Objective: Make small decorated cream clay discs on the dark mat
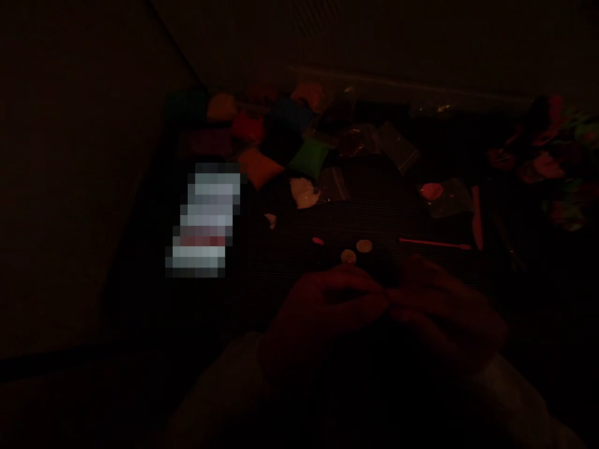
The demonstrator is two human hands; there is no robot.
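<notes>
In deep gloom the left hand (322,305) and right hand (449,312) meet at the fingertips — whether either grip is closed on anything I cannot tell — just below two pale discs (364,246) on the dark tabletop (374,215).

Single view, head-worn, looking from above wearer's forearms, facing forward and down over dark table (290,249). Wearer's hands (322,305) showing close, low in frame; bags (311,157) lying farther off, toward top. Wall (397,37) filling upper edge. No second view sharing any part.
</notes>
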